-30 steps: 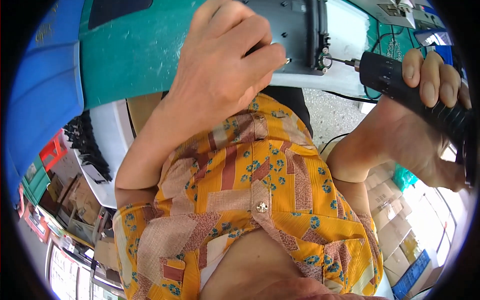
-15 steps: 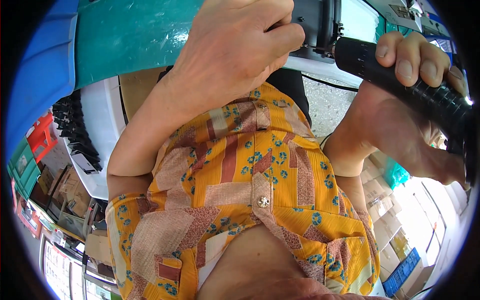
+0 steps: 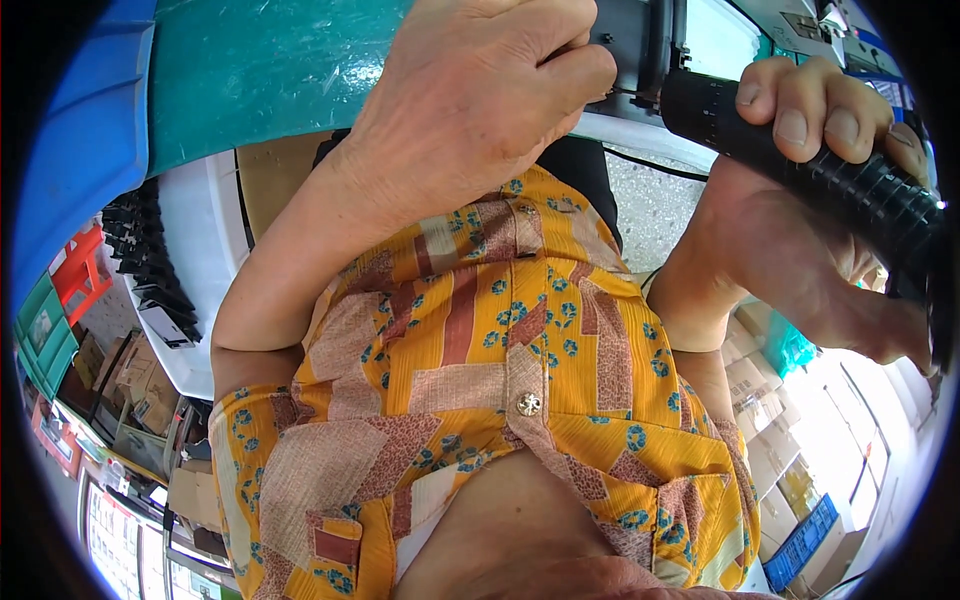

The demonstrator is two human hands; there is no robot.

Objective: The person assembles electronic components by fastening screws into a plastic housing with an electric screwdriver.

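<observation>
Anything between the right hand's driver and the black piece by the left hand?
Nothing visible separates the black driver in the right hand from the near edge of the black piece. The left hand, however, crowds the driver's working end, hiding exactly where it stops.

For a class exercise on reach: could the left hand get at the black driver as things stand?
Probably yes: the left hand is close to the front end of the black driver, with nothing visible blocking the gap, though the right hand grips it further back.

Cut-off black panel, perhaps
</observation>
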